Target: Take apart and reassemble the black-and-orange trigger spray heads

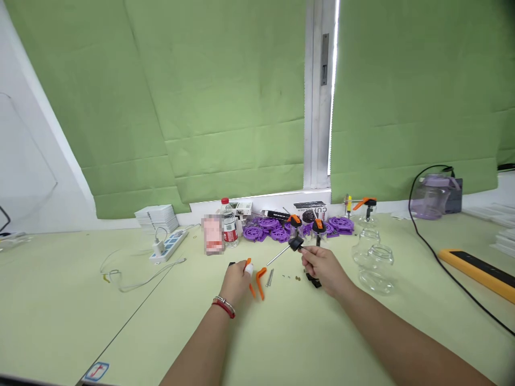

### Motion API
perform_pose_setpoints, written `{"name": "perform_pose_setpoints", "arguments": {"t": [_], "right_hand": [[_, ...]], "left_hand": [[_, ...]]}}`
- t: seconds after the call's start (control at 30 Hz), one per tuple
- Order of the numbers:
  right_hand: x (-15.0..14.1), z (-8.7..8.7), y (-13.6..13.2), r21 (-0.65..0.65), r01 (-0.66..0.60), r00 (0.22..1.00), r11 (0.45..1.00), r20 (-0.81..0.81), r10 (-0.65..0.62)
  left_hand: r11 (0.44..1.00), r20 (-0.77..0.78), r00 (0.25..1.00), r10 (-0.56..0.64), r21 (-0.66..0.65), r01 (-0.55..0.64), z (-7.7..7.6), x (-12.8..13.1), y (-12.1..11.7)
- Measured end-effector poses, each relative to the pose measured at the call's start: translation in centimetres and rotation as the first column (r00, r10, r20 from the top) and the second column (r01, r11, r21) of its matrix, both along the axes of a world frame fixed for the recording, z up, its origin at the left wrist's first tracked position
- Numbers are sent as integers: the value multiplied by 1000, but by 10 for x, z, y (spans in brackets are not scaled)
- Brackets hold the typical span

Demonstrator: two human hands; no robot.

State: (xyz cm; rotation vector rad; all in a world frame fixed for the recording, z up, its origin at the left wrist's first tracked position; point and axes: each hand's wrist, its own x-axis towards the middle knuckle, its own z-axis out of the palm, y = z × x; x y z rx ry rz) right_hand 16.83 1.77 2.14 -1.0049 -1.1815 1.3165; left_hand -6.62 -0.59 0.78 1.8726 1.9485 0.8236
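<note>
My right hand (324, 268) pinches a small black plastic cap (296, 244), raised above the table. A thin metal rod (278, 255) runs down to the left from it. My left hand (236, 283) is closed around an orange lever (252, 291), mostly hidden by the fingers; something white covers the thumb tip. Just right of it a second, bent orange lever (260, 283) lies on the table beside metal pins (269, 277). Tiny brass-coloured parts (298, 278) lie between my hands. A black part (313, 280) sits partly hidden below my right hand.
Purple plastic parts (279, 234) line the back, near a red-capped bottle (230, 228) and orange-and-black pump tops (319, 226). Clear glass jars (377, 273) stand right. A power strip (171, 245) and white cable lie left; a black cable (434, 252) crosses the right side.
</note>
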Motion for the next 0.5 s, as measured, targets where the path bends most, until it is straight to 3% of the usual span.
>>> {"name": "perform_pose_setpoints", "arguments": {"t": [0.07,0.23,0.4,0.5], "right_hand": [[10,1,2,-13,-24,999,1000,32,24],[9,-3,-5,-38,-175,972,984,152,179],[-2,-14,-6,-43,-274,924,961,263,276],[-11,-20,-2,22,-252,906,968,356,228]], "left_hand": [[993,-125,990,69,-89,-81,-3,-1,4],[985,-187,979,84,-130,-109,-10,7,7],[991,-256,961,104,-57,-122,-5,11,-1],[997,-291,956,27,75,-5,0,16,-11]]}}
